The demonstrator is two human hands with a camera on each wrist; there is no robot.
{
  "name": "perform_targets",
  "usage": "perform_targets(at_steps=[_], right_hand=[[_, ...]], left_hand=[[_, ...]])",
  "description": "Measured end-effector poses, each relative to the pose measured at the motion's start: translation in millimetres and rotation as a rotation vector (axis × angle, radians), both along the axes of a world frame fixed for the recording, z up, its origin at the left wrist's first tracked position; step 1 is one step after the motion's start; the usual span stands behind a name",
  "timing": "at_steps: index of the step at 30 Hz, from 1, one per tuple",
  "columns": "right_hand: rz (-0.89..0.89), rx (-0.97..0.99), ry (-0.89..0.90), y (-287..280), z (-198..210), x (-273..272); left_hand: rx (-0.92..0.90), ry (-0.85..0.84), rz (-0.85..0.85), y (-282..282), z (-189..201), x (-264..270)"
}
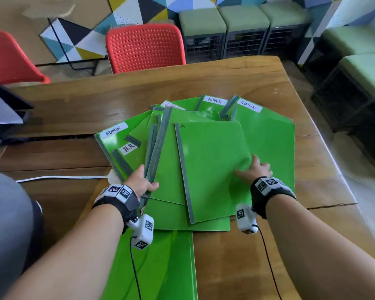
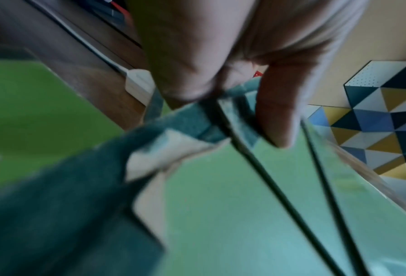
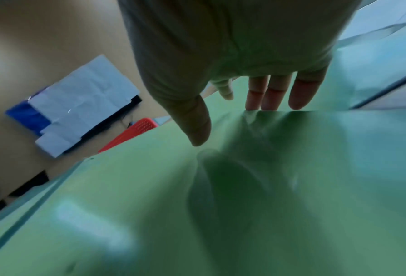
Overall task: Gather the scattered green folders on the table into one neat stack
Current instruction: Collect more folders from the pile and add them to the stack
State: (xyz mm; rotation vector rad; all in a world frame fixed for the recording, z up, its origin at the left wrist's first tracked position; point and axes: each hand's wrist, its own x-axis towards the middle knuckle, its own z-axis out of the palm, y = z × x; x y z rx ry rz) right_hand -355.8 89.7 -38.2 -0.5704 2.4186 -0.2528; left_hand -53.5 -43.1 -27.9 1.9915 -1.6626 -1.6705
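Several green folders (image 1: 268, 137) with grey spines lie fanned out over the middle of the wooden table (image 1: 85, 100); some carry white labels reading ADMIN or H.R. My left hand (image 1: 142, 182) pinches the bunched spines (image 2: 235, 119) of several folders at the fan's near left corner, thumb on top. My right hand (image 1: 254, 169) lies with straight fingers (image 3: 268, 93) on the right edge of the top folder (image 1: 212, 161), which buckles a little there. One more green folder (image 1: 160, 263) lies apart at the table's near edge, under my left wrist.
A white cable (image 1: 61, 178) and its plug (image 1: 114, 176) lie just left of the fan. A dark device (image 1: 4, 111) sits at the table's left edge. Red chairs (image 1: 145, 46) stand beyond the far edge, green stools (image 1: 243, 24) behind and to the right.
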Motion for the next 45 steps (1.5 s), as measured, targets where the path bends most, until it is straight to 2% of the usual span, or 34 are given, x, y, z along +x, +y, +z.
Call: perform_targets(at_steps=[4, 7, 9, 14, 19, 22, 24, 29, 31, 33, 38, 42, 45], right_hand=[[0.038, 0.045, -0.048, -1.2, -16.3, 28.5], [0.015, -0.018, -0.127, -3.2, -24.3, 31.4], [0.0, -0.056, -0.126, -3.3, -14.3, 28.6], [-0.116, -0.282, -0.203, -8.5, 2.1, 14.3], [-0.2, -0.443, -0.332, -19.1, 15.4, 16.4], [-0.174, -0.494, -0.416, -25.1, 18.1, 30.1], [-0.157, -0.536, -0.432, -31.5, 16.5, 41.6], [-0.246, -0.665, -0.548, -40.6, 18.0, 56.8], [-0.27, -0.652, -0.514, -36.1, 17.1, 50.1], [-0.324, -0.615, -0.495, -26.7, 16.0, 36.5], [-0.436, -0.582, -0.5, 1.8, 14.0, -4.0], [-0.447, -0.564, -0.562, 7.1, 11.5, -4.6], [-0.464, -0.564, -0.53, 8.6, 6.6, -4.3]], left_hand=[[0.052, 0.009, 0.007, 5.4, 2.6, 4.3], [-0.056, -0.098, -0.08, 9.1, 8.8, 0.3], [-0.138, -0.151, -0.098, 5.8, 13.3, 3.9], [-0.276, -0.201, 0.122, -11.1, 22.9, 39.3], [-0.263, -0.117, 0.295, -36.6, 19.5, 87.2], [-0.264, -0.003, 0.369, -36.4, 23.6, 93.3], [-0.276, 0.093, 0.362, -28.6, 25.6, 87.4], [-0.242, 0.292, 0.287, -3.6, 23.5, 50.4], [-0.224, 0.228, 0.233, -3.2, 24.2, 39.5], [-0.175, 0.176, 0.26, -9.2, 22.7, 37.5], [-0.226, 0.122, 0.291, -30.9, 6.1, 31.5], [-0.202, 0.11, 0.134, -23.1, 4.8, -14.3], [-0.18, 0.117, -0.024, -15.0, 7.5, -55.3]])
